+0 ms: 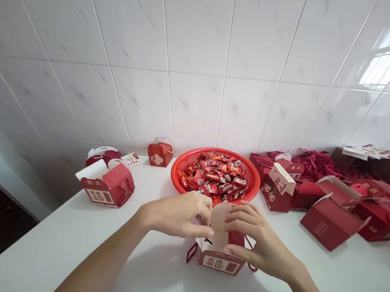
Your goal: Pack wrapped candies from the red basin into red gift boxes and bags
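Observation:
A red and white paper candy box point(220, 263) stands on the white table in front of me, its top flaps up and its inside partly in view. Red cord loops point(191, 253) hang at its sides. My left hand point(186, 216) is curled over the box's left side, its thumb by a pale flap; its fingertips are partly hidden. Over the right side, my right hand point(255, 236) has its curved fingers apart, the thumb near the front panel's top edge. Just behind the box, a red plastic basket point(174, 174) holds many red-wrapped candies point(215, 173).
On the left stands an upright red box point(109, 187) with raised flaps. A small red box point(160, 153) is by the tiled wall. Several red boxes point(331, 224) crowd the right side, with dark red paper strips point(317, 163) behind them.

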Available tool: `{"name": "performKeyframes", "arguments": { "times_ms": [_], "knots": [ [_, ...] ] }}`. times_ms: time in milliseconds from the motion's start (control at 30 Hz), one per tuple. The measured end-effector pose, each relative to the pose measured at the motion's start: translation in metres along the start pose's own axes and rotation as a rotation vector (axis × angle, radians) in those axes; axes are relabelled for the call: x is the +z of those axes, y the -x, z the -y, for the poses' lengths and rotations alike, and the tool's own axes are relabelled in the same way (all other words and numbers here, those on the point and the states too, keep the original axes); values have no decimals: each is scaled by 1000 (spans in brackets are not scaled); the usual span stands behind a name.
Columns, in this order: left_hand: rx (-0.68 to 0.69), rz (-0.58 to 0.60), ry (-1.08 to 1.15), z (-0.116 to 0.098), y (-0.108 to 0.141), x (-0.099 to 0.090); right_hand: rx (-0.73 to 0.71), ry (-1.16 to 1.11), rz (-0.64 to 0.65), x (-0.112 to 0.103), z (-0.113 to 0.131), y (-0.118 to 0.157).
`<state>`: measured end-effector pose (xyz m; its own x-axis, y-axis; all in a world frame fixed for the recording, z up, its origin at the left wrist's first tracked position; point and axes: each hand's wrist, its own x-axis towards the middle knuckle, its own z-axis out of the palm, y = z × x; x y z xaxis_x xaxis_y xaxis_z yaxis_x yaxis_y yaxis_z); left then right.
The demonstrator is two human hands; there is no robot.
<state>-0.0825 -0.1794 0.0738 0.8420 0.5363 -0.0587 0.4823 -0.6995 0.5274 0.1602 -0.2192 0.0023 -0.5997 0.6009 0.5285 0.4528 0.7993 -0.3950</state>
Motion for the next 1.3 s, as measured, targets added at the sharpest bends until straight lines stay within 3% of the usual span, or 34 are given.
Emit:
{"name": "performKeyframes", "arguments": {
  "times_ms": [233,467,567,733,867,1000,1300],
  "knots": [
    [-160,90,-122,1,8,0,24,8,-108,4,-8,12],
    [-110,60,-253,-10,-2,19,53,-57,-162,2,-10,17],
    [-99,79,-214,-16,-5,26,38,-102,-147,4,-10,18],
    [-199,49,-157,-24,2,29,17,-151,-108,0,-10,18],
    [-237,71,-152,-28,9,30,45,-132,-16,-6,-14,16],
    [-251,81,-126,-30,13,28,117,-121,84,-6,-17,14],
    [-336,135,-99,-37,23,18,107,-215,109,6,-15,13]
  ]
}}
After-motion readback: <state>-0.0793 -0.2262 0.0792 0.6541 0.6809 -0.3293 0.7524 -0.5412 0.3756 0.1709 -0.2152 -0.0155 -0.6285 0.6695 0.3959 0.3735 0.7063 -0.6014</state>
